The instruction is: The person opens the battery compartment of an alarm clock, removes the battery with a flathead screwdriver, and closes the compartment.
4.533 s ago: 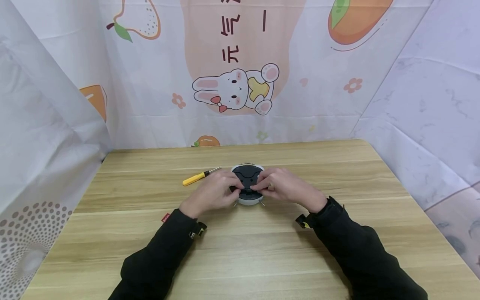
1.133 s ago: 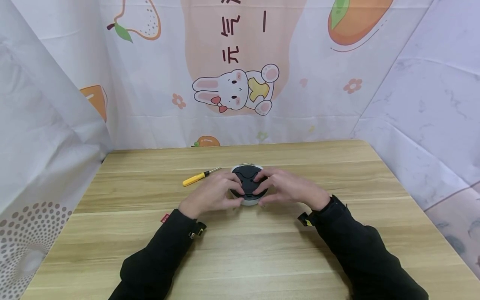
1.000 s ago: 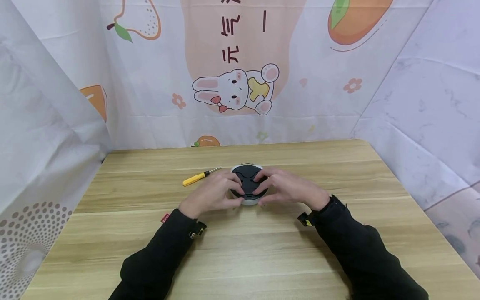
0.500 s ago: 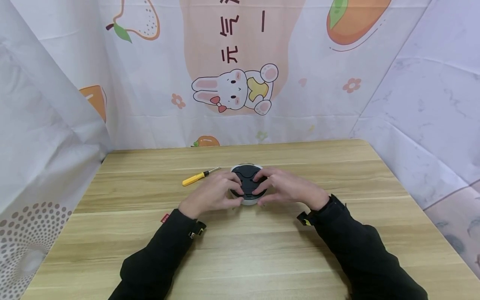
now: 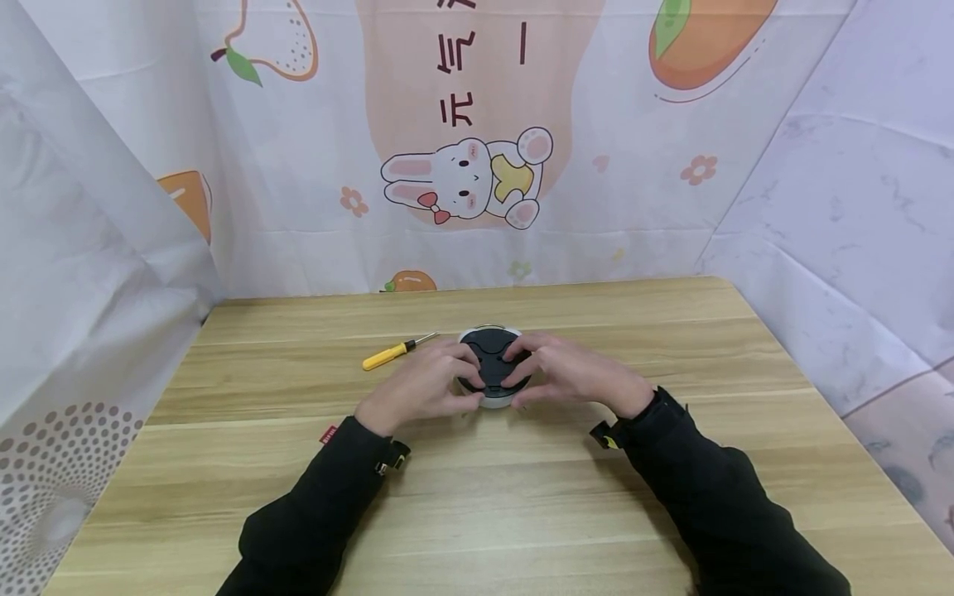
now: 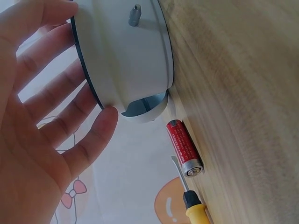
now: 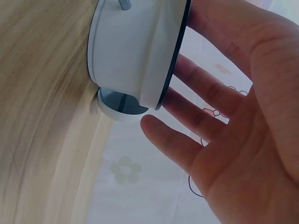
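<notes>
A round white alarm clock [image 5: 495, 402] lies face down on the wooden table, its black back [image 5: 492, 356] upward. My left hand [image 5: 423, 381] is at its left side, fingertips resting on the back and thumb at the near edge. From the opposite side, my right hand [image 5: 574, 377] lays its fingertips on the back too, thumb by the near rim. Both wrist views show the fingers spread and fairly straight along the dark rim. A cup-shaped white bell [image 6: 147, 109] and a short metal leg [image 6: 135, 15] stick out from the clock's side in the left wrist view.
A screwdriver [image 5: 385, 357] with a yellow handle lies left of the clock. In the left wrist view a red battery [image 6: 183, 147] lies near its tip; in the head view the left hand hides it. A printed curtain [image 5: 298, 190] hangs behind the table [image 5: 477, 505].
Since 4.5 seconds ago, my fingers and thumbs have moved apart from the lower middle of the clock's back, thumbs now at its near edge. Over the last second nothing visibly moves.
</notes>
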`<action>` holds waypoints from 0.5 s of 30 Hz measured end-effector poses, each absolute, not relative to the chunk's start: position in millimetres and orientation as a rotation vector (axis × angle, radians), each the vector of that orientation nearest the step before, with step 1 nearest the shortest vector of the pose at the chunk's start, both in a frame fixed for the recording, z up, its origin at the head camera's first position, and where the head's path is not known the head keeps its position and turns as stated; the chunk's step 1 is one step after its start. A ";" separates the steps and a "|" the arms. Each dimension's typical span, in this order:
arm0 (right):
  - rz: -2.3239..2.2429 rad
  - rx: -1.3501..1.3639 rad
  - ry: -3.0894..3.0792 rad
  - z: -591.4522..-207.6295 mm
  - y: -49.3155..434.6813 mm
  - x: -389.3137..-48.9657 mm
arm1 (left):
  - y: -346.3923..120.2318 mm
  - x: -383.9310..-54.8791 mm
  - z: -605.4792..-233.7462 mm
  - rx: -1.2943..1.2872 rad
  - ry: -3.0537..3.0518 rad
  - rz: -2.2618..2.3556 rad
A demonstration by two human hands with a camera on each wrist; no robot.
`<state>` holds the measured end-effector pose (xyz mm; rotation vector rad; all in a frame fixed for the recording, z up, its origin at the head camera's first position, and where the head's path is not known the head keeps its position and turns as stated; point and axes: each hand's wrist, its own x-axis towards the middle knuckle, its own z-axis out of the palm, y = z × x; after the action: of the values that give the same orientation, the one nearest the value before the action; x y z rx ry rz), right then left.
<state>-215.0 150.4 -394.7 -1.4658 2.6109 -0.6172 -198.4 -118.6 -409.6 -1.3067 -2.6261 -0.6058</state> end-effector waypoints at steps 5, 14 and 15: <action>-0.628 -1.489 2.616 -395.2 150.8 -215.4 | -118.3 -198.6 -409.5 -1.313 -2.617 -0.601; -0.625 -1.475 2.609 -396.2 151.9 -217.1 | -119.3 -198.8 -410.3 -1.334 -2.587 -0.593; -0.622 -1.476 2.608 -396.2 151.9 -217.4 | -119.3 -199.0 -410.4 -1.334 -2.586 -0.589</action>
<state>-217.4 151.9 -396.2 -1.4762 2.6081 -0.6216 -199.0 -119.3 -410.4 -1.3341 -2.5861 -0.5888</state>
